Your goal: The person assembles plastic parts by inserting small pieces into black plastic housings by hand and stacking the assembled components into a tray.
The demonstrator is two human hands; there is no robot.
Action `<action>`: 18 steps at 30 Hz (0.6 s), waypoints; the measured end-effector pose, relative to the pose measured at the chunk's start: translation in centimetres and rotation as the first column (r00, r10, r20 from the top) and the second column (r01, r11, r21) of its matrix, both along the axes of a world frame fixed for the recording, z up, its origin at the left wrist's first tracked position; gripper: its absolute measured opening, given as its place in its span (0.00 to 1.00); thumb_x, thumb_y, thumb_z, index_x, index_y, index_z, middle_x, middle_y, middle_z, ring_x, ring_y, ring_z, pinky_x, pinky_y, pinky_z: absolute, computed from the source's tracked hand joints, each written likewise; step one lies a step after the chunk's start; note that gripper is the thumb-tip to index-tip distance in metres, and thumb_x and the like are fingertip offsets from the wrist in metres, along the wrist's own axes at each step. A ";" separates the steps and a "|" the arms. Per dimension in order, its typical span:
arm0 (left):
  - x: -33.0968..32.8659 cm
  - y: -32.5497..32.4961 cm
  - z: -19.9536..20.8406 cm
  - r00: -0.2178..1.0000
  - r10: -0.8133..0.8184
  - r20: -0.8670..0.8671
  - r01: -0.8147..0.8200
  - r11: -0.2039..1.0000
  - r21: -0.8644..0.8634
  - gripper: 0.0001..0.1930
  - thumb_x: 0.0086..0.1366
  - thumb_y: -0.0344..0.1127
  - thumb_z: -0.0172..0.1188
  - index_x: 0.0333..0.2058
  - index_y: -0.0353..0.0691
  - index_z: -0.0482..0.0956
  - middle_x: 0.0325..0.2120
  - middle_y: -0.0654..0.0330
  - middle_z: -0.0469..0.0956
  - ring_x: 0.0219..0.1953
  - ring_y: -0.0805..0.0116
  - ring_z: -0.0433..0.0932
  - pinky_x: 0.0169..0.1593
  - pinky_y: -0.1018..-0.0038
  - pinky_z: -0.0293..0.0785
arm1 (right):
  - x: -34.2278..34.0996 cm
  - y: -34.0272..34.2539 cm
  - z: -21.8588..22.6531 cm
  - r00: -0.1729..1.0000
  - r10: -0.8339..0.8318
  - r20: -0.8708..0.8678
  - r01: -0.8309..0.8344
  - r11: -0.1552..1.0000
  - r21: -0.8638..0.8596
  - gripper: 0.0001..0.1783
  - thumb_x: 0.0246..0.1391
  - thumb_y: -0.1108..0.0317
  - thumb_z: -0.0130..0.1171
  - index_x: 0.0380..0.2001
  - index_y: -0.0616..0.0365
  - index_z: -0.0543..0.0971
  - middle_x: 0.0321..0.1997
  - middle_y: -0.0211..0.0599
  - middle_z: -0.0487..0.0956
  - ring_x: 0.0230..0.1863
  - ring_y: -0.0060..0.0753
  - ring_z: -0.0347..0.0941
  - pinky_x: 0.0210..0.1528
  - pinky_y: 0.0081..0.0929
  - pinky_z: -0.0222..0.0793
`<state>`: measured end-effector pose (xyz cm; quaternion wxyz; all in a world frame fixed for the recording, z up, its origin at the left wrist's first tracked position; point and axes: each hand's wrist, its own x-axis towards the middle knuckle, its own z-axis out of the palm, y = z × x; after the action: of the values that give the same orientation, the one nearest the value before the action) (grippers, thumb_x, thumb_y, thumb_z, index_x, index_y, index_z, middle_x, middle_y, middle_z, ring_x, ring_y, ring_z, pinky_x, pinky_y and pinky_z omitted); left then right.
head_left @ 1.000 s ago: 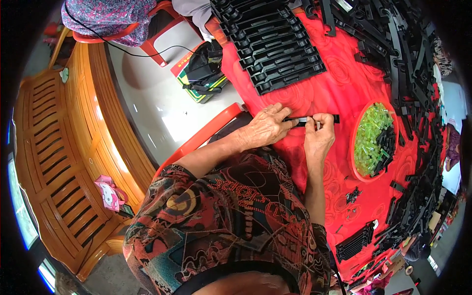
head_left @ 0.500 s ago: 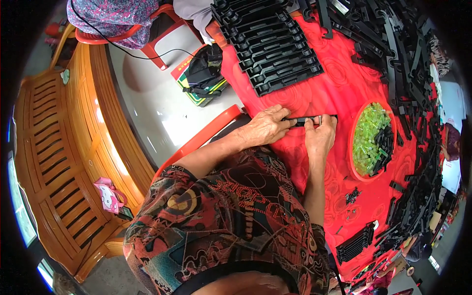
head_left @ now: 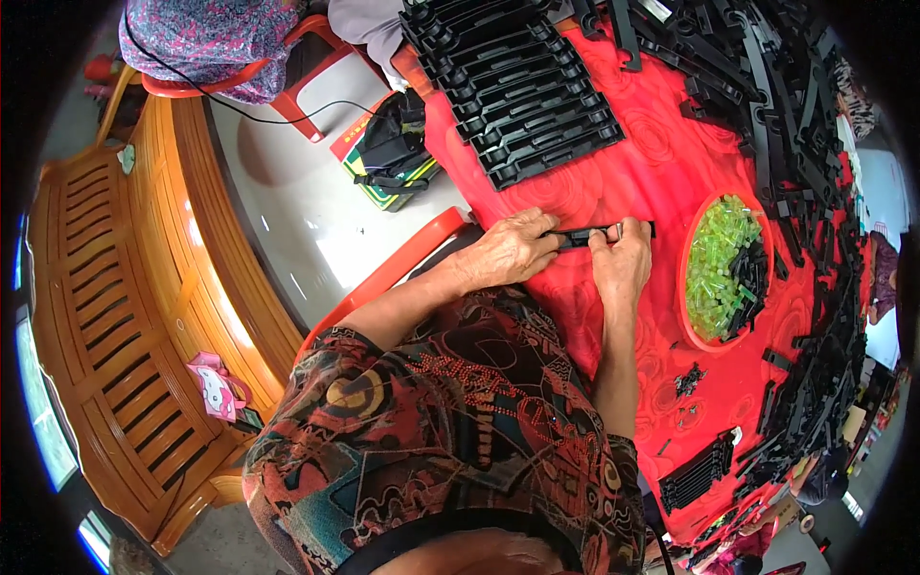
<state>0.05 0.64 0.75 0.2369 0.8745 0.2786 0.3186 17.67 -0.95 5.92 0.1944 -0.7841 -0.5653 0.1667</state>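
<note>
A slim black plastic strip [head_left: 578, 238] lies level, low over the red tablecloth in front of me. My left hand [head_left: 515, 249] is closed on its left end, thumb and fingers pinching it. Farther along the same strip, my right hand [head_left: 621, 264] is closed too, fingers bent around it near the right end. Whether a small piece sits under the right fingertips is hidden. To the right of that hand stands a red round bowl [head_left: 683, 287] with translucent green small tubes [head_left: 714, 254] and small black pieces [head_left: 749, 278] in it.
Beyond my hands, similar black strips [head_left: 537, 105] lie side by side in a row. A heap of loose black parts [head_left: 815, 182] runs along the right. Tiny black bits [head_left: 688, 381] and another row of strips [head_left: 698, 476] lie nearer. A red chair [head_left: 393, 264] stands at my left.
Both hands keep hold of the black strip. A little more of it shows between them, and the fingers of the right hand have shifted slightly. The whole view has moved a touch.
</note>
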 end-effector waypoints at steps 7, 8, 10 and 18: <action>0.5 -0.2 0.7 0.995 0.050 -0.083 -0.040 0.992 0.119 0.23 0.48 0.32 0.59 0.47 0.39 0.76 0.34 0.54 0.71 0.37 0.57 0.72 0.41 0.66 0.74 | 0.1 0.0 -0.3 1.000 0.016 0.009 -0.016 1.000 -0.008 0.14 0.41 0.68 0.65 0.27 0.62 0.71 0.36 0.43 0.70 0.35 0.49 0.72 0.33 0.46 0.68; 0.6 -0.2 0.7 0.990 0.056 -0.130 -0.041 0.992 0.116 0.25 0.47 0.32 0.59 0.49 0.40 0.76 0.34 0.54 0.71 0.37 0.57 0.71 0.41 0.66 0.74 | 0.1 0.0 -0.2 1.000 0.012 0.019 -0.012 1.000 -0.017 0.15 0.41 0.67 0.65 0.28 0.62 0.71 0.36 0.43 0.70 0.35 0.49 0.73 0.33 0.46 0.68; 0.6 -0.1 0.9 0.989 0.055 -0.139 -0.038 0.992 0.116 0.25 0.47 0.33 0.59 0.48 0.40 0.76 0.34 0.55 0.70 0.37 0.57 0.71 0.41 0.66 0.73 | 0.1 -0.1 0.0 1.000 0.013 0.021 -0.012 0.999 -0.030 0.15 0.41 0.66 0.65 0.29 0.62 0.71 0.36 0.43 0.70 0.35 0.49 0.73 0.33 0.46 0.68; 1.0 0.0 0.1 0.996 0.043 -0.076 -0.036 0.996 0.087 0.24 0.46 0.33 0.61 0.46 0.38 0.77 0.34 0.54 0.70 0.37 0.57 0.71 0.41 0.66 0.73 | 0.0 0.6 1.3 0.995 0.022 0.092 -0.006 0.984 -0.176 0.20 0.42 0.59 0.65 0.32 0.62 0.73 0.41 0.45 0.72 0.36 0.51 0.76 0.35 0.46 0.71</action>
<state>1.05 0.60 0.83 0.1820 0.8899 0.2912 0.3003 17.65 -0.33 7.21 0.0964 -0.8011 -0.5625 0.1803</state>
